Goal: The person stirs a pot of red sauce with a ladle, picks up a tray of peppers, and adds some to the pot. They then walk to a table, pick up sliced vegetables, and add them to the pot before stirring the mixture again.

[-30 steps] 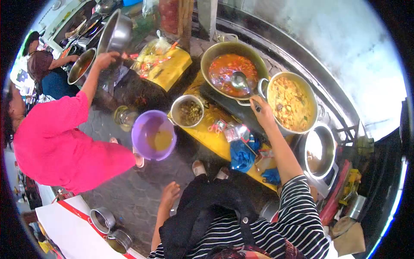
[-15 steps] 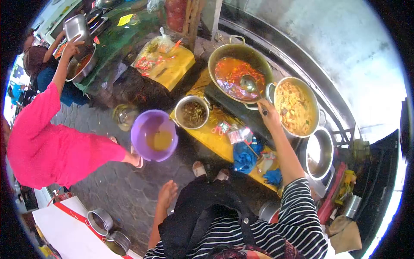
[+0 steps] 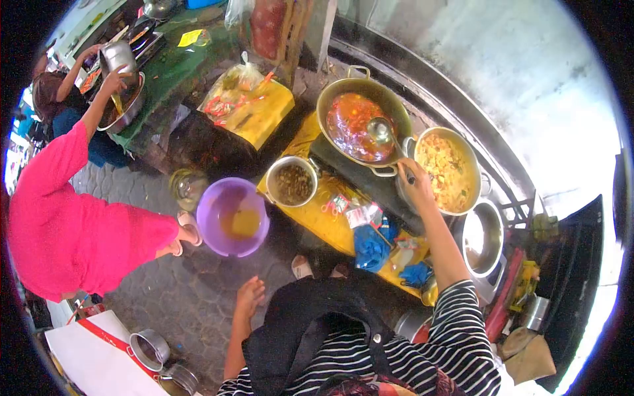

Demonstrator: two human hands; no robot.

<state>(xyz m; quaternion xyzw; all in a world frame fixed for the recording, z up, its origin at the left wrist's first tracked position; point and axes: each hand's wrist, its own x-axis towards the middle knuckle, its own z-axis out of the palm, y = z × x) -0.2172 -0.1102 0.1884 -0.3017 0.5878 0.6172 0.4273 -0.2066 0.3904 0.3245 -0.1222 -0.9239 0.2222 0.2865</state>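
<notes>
Right hand: closed round the handle of a ladle, whose bowl sits in the red stew pot, beside the yellow curry pot. Left hand: loose-fingered, holding nothing, over the paved floor. Also present: small pot on the yellow table, purple basin, person in pink.

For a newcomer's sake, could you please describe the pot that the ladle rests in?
Along the long yellow table stand round metal pots. The steel ladle, gripped by the right hand, sits in a large metal pot; it alone holds red stew.
</notes>
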